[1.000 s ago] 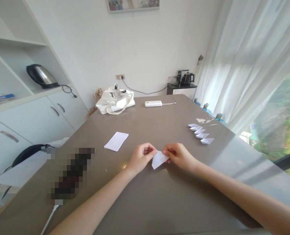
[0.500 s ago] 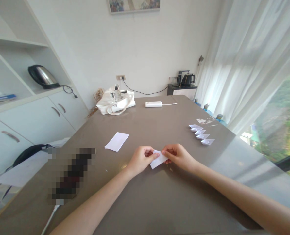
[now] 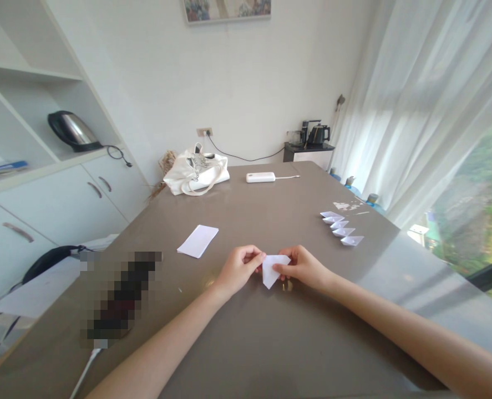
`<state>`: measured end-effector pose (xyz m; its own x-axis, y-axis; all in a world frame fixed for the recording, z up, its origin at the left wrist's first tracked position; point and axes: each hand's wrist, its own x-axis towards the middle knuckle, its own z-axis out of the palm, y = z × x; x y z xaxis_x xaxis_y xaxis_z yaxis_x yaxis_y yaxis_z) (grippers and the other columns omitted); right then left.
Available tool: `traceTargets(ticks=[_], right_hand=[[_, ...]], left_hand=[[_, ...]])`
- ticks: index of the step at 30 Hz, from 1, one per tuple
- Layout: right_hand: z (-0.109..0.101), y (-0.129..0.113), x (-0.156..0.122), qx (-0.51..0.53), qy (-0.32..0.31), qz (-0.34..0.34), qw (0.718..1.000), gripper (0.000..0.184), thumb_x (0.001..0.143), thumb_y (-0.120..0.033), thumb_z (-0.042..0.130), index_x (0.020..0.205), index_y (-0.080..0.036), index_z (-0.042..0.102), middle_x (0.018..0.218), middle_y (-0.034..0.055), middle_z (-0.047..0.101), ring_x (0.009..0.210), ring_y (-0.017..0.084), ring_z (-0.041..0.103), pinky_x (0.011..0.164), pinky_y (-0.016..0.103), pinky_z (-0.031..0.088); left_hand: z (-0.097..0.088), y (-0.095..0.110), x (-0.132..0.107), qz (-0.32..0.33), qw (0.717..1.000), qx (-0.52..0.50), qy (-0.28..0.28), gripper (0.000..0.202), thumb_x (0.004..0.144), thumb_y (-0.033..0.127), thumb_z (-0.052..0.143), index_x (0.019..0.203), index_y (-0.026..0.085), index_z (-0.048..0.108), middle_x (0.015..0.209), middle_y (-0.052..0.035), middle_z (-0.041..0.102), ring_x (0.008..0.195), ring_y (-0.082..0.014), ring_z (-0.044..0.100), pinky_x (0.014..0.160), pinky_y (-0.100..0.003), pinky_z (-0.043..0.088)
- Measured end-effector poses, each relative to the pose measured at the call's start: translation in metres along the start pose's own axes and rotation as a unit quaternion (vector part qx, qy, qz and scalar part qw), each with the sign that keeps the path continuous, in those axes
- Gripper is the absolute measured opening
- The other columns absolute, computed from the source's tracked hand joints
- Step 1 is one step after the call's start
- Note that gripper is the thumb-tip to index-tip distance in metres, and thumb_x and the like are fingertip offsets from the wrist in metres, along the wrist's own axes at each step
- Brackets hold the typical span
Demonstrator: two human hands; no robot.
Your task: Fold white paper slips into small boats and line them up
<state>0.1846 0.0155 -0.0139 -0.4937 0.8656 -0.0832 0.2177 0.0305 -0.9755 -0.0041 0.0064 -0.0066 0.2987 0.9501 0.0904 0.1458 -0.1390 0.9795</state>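
A small folded sheet of white paper (image 3: 270,271) is held between my hands over the near middle of the table. My left hand (image 3: 241,269) pinches its upper left corner with thumb and fingertips. At its right side, my right hand (image 3: 302,266) grips it, the thumb lying on the front face and the fingers behind. The paper has a slanted, pointed shape with its tip downward. To the left lies a stack of white paper (image 3: 198,241). Several folded paper boats (image 3: 352,240) stand in a row to the right.
A blurred-out dark object (image 3: 123,296) with a white cable lies at left. Toward the back are a white bag (image 3: 198,170) and a white power bank (image 3: 260,177). Paper scraps (image 3: 345,205) lie near the right edge. A kettle (image 3: 73,130) sits on the left shelf.
The paper has gone from a strip-like rectangle to a pointed shape, with its face turned. My right thumb has moved down onto it; my left hand has shifted to its upper corner.
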Motion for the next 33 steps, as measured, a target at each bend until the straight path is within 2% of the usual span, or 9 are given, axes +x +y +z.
traceTargets(ticks=[5, 10, 16, 20, 22, 24, 26, 29, 33], right_hand=[[0.002, -0.001, -0.002, 0.017, -0.018, 0.005, 1.0, 0.036, 0.07, -0.045, 0.067, 0.077, -0.01, 0.062, 0.058, 0.0001, 0.06, 0.048, 0.01, 0.055, 0.045, 0.021, 0.043], [0.002, -0.004, -0.002, 0.016, -0.013, -0.021, 1.0, 0.035, 0.071, -0.043, 0.068, 0.074, -0.009, 0.063, 0.06, 0.001, 0.06, 0.052, 0.009, 0.053, 0.049, 0.02, 0.042], [0.001, -0.007, -0.001, 0.04, 0.053, -0.011, 0.998, 0.039, 0.068, -0.048, 0.068, 0.074, -0.01, 0.062, 0.058, 0.0009, 0.059, 0.053, 0.011, 0.054, 0.051, 0.022, 0.043], [0.0, -0.006, -0.001, 0.021, 0.033, 0.007, 0.999, 0.041, 0.071, -0.05, 0.065, 0.078, -0.01, 0.062, 0.063, 0.004, 0.063, 0.056, 0.013, 0.058, 0.054, 0.024, 0.047], [-0.003, -0.008, -0.003, -0.045, 0.04, -0.039, 0.997, 0.037, 0.075, -0.046, 0.063, 0.086, -0.011, 0.062, 0.074, 0.0066, 0.066, 0.065, 0.016, 0.061, 0.061, 0.026, 0.049], [-0.008, -0.012, -0.005, -0.146, 0.069, -0.122, 0.979, 0.032, 0.079, -0.039, 0.062, 0.098, -0.014, 0.062, 0.092, 0.0081, 0.067, 0.077, 0.017, 0.062, 0.07, 0.028, 0.049], [-0.013, -0.016, -0.008, -0.248, 0.073, -0.189, 0.947, 0.023, 0.08, -0.033, 0.062, 0.097, -0.017, 0.064, 0.098, 0.008, 0.066, 0.083, 0.018, 0.06, 0.075, 0.03, 0.048], [-0.017, -0.018, -0.009, -0.347, 0.012, -0.252, 0.903, 0.013, 0.082, -0.027, 0.061, 0.089, -0.019, 0.068, 0.094, 0.0078, 0.066, 0.088, 0.019, 0.058, 0.08, 0.031, 0.045], [-0.018, -0.014, -0.008, -0.388, -0.063, -0.265, 0.88, 0.015, 0.082, -0.024, 0.062, 0.095, -0.018, 0.068, 0.092, 0.0073, 0.067, 0.086, 0.019, 0.058, 0.078, 0.029, 0.044]], left_hand=[[-0.001, 0.004, -0.001, -0.017, 0.999, -0.027, 0.005, 0.026, 0.077, 0.036, 0.062, 0.065, 0.013, 0.06, 0.059, 0.0005, 0.058, 0.056, -0.01, 0.051, 0.058, -0.022, 0.04], [0.0, 0.003, -0.001, -0.031, 0.999, -0.034, -0.006, 0.029, 0.079, 0.038, 0.059, 0.066, 0.012, 0.058, 0.059, 0.0003, 0.058, 0.056, -0.0097, 0.052, 0.057, -0.021, 0.041], [0.003, 0.002, -0.005, 0.012, 1.0, -0.008, 0.007, 0.036, 0.076, 0.034, 0.065, 0.105, 0.018, 0.051, 0.076, -0.0008, 0.064, 0.063, -0.0118, 0.06, 0.06, -0.022, 0.046], [0.004, 0.002, -0.006, 0.033, 0.999, 0.043, -0.004, 0.023, 0.074, 0.029, 0.066, 0.091, 0.015, 0.057, 0.083, -0.0048, 0.065, 0.073, -0.0141, 0.062, 0.067, -0.024, 0.048], [0.001, 0.001, -0.005, 0.022, 0.998, 0.05, -0.022, 0.02, 0.076, 0.027, 0.064, 0.09, 0.014, 0.058, 0.083, -0.0055, 0.066, 0.073, -0.014, 0.061, 0.067, -0.024, 0.047], [-0.003, 0.0, -0.005, 0.011, 0.997, 0.069, -0.045, 0.019, 0.075, 0.026, 0.064, 0.09, 0.014, 0.06, 0.081, -0.0044, 0.065, 0.07, -0.0134, 0.06, 0.065, -0.024, 0.046], [-0.006, -0.001, -0.005, 0.004, 0.992, 0.107, -0.062, 0.019, 0.073, 0.024, 0.064, 0.09, 0.015, 0.062, 0.074, -0.0021, 0.063, 0.066, -0.0129, 0.057, 0.063, -0.023, 0.044], [-0.009, -0.001, -0.007, 0.016, 0.982, 0.177, -0.068, 0.018, 0.073, 0.022, 0.064, 0.09, 0.017, 0.065, 0.071, -0.0008, 0.062, 0.067, -0.014, 0.057, 0.064, -0.024, 0.043], [-0.012, 0.0, -0.008, 0.063, 0.953, 0.289, -0.067, 0.017, 0.073, 0.022, 0.064, 0.09, 0.021, 0.07, 0.08, -0.003, 0.065, 0.077, -0.0174, 0.058, 0.073, -0.027, 0.042]])
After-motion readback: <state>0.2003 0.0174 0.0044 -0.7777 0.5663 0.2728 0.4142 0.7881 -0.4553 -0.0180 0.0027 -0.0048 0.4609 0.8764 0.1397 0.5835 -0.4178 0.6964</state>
